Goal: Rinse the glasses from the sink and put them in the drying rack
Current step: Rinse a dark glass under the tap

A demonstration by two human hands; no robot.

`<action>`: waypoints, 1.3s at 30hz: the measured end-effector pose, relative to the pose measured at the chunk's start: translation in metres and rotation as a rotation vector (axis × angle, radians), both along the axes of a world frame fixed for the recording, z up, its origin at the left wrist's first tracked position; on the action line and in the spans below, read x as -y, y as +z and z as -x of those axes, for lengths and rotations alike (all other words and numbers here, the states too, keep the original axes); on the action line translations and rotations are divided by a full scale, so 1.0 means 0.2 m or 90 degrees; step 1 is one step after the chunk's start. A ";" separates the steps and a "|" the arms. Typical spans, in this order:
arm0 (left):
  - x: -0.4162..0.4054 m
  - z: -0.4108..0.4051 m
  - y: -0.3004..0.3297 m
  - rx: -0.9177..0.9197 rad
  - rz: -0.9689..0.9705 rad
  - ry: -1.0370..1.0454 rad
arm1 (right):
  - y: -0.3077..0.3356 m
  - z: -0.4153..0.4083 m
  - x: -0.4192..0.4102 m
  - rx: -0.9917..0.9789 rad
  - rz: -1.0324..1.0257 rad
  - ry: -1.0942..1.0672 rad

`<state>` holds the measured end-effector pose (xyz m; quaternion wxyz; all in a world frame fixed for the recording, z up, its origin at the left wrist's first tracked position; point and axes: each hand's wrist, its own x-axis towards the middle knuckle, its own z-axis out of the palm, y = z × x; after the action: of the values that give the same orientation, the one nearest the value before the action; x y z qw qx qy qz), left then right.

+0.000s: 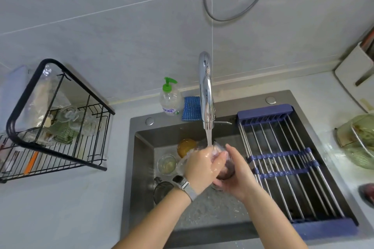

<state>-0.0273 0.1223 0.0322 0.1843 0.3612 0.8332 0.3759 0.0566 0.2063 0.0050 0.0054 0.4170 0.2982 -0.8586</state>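
Two wet hands, left hand [199, 164] and right hand [235, 176], both clasped round a clear glass [226, 170].

Between the wet, shiny fingers [217, 162] of both hands sits a clear glass [226, 170], smooth and dripping. Just above the fingers hangs the tap [205, 91], polished chrome with a mirror gloss. Under them the sink [141, 157] is dull grey brushed metal, matt. Left of the fingers, more glasses lie in the sink, one amber glass [185, 146] and smooth. Right of the fingers a roll-up rack [283, 168] has bare steel rods with blue matt plastic ends. Far left of the fingers the drying rack [54, 119] is black-coated wire. Beyond them stand a clear plastic soap bottle [170, 99] and a rough blue woven sponge cloth [191, 108].
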 end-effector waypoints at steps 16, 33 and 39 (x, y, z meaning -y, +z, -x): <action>-0.06 0.06 0.15 0.438 0.052 0.284 | -0.06 0.02 0.11 -0.082 -0.659 -0.149; -0.07 0.13 0.09 0.837 -0.009 0.326 | -0.04 0.02 0.08 -0.013 -0.542 -0.107; 0.00 0.02 0.12 0.180 0.062 0.064 | 0.06 0.06 0.01 0.066 -0.216 -0.007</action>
<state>-0.0306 0.1226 0.0557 0.2982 0.2528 0.8334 0.3908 0.0444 0.2039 0.0171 -0.0545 0.4575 0.4361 -0.7730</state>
